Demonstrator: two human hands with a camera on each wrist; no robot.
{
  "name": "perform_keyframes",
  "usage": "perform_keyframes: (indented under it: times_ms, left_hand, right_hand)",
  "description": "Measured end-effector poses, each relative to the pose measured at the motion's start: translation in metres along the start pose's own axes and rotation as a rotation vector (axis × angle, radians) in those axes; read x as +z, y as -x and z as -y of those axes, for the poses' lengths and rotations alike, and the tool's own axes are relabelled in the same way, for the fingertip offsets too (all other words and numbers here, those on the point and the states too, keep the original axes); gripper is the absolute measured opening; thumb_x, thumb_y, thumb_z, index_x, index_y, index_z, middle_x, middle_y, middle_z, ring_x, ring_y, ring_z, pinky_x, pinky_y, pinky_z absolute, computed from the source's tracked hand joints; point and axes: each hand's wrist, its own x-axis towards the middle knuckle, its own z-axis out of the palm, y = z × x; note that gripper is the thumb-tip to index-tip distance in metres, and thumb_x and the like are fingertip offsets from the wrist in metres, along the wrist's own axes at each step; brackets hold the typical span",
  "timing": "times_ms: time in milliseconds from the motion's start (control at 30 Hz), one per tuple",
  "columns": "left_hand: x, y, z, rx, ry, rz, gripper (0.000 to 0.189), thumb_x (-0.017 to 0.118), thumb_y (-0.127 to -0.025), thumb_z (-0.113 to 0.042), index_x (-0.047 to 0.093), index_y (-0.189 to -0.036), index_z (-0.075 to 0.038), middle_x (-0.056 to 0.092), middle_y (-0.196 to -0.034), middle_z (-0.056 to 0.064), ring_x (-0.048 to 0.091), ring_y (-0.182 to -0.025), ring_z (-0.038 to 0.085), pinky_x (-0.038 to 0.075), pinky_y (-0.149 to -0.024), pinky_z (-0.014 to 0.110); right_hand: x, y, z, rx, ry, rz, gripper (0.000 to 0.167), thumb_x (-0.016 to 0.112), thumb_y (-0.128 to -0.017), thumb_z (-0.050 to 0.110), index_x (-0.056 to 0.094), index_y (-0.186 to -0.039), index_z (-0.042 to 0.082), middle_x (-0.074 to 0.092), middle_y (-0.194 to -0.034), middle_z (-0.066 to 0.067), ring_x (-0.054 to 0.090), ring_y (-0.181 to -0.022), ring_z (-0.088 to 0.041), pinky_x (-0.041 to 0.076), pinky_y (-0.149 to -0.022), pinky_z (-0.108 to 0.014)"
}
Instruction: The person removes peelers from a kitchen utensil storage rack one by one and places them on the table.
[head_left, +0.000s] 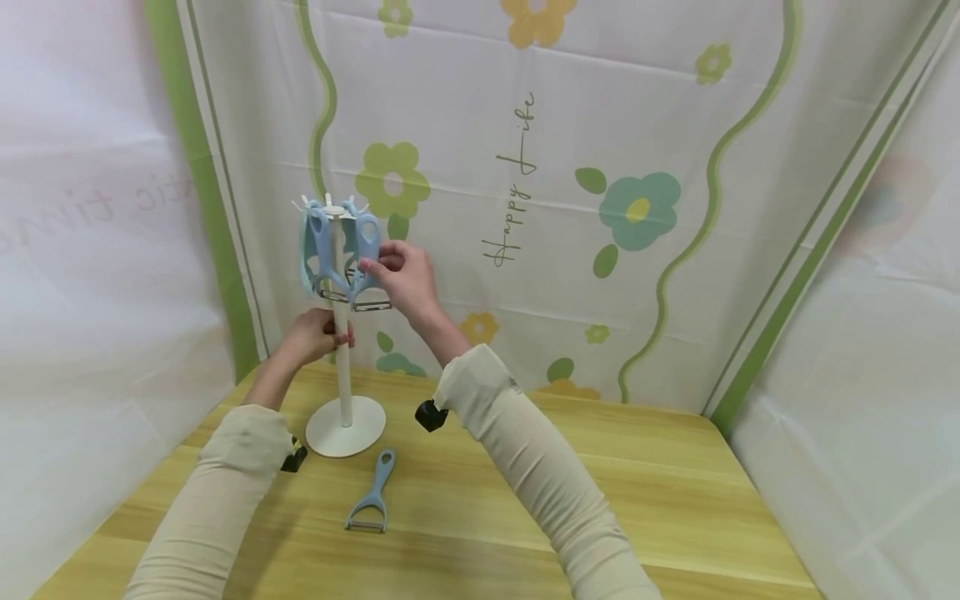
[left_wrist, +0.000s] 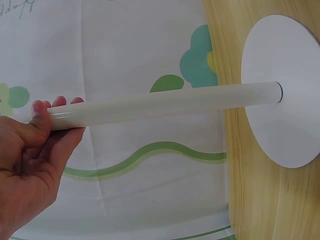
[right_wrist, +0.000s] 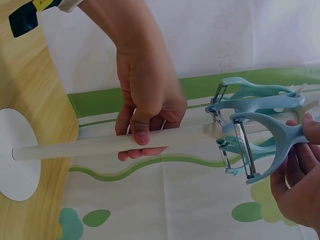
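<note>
Head view: the right hand (head_left: 408, 282) pinches the handle of a blue peeler (head_left: 368, 242) between thumb and fingers, with the grip closed to the handle's thickness. The held peeler is upright at the top of a white stand, blade end down, its handle hole beside the hooked crown (head_left: 335, 212). Whether the hole is seated on a hook cannot be told.

The left hand (head_left: 309, 335) grips the stand's pole (head_left: 344, 375) below the peelers, thumb on one side and fingers on the other; left wrist view shows the grip closed against the tube.

Adjacent to the held peeler, a second blue peeler (head_left: 323, 242) hangs from the crown, blade down. A teal peeler (head_left: 304, 254) hangs at its left. Right wrist view shows a further teal peeler (right_wrist: 255, 148) on the lower side of the pole.

The pole rises from a round white base (head_left: 326, 433), which rests on the wood-grain table (head_left: 637, 483). A loose blue peeler (head_left: 380, 479) lies on the table in front of the base, blade toward the person. Behind the table hangs a flower-print cloth (head_left: 465, 108).
</note>
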Motion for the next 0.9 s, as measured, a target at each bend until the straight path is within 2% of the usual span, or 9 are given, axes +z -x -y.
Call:
perform_keyframes:
  times_ms: [233,467,633,900]
  left_hand:
    - [0.000,0.001,-0.001,-0.011,0.001,-0.012,0.010,0.066,-0.094,-0.006,0.069,-0.090,0.002,0.075,-0.088,0.017,0.069,-0.082,0.021,0.051,-0.065,0.021]
    - [0.001,0.002,-0.001,-0.005,0.004,-0.018,0.009,0.064,-0.094,-0.004,0.068,-0.090,0.003,0.075,-0.087,0.017,0.066,-0.080,0.020,0.052,-0.064,0.022]
    - [0.002,0.003,0.000,-0.013,0.003,-0.023,0.009,0.064,-0.095,-0.005,0.069,-0.091,0.002,0.075,-0.089,0.018,0.066,-0.083,0.023,0.053,-0.067,0.026]
    - [0.002,0.003,-0.001,-0.018,0.014,-0.018,0.010,0.064,-0.095,-0.006,0.069,-0.091,0.003,0.075,-0.089,0.019,0.068,-0.084,0.025,0.053,-0.067,0.024]
  right_hand:
    - [-0.002,0.007,-0.005,-0.010,-0.025,0.008,0.018,0.071,-0.091,0.008,0.068,-0.104,-0.004,0.076,-0.097,-0.021,0.073,-0.087,-0.020,0.053,-0.074,-0.021]
    - [-0.005,0.018,-0.012,0.023,-0.068,0.004,0.015,0.070,-0.092,0.006,0.068,-0.104,-0.003,0.076,-0.098,-0.021,0.075,-0.091,-0.027,0.056,-0.080,-0.027]
    - [-0.010,0.026,-0.016,0.040,-0.070,0.007,0.016,0.070,-0.092,0.006,0.068,-0.106,-0.003,0.075,-0.100,-0.021,0.075,-0.093,-0.027,0.058,-0.084,-0.030]
    - [-0.019,0.036,-0.022,0.048,-0.060,0.015,0.018,0.067,-0.094,0.007,0.067,-0.108,-0.004,0.075,-0.102,-0.022,0.075,-0.096,-0.027,0.058,-0.088,-0.032]
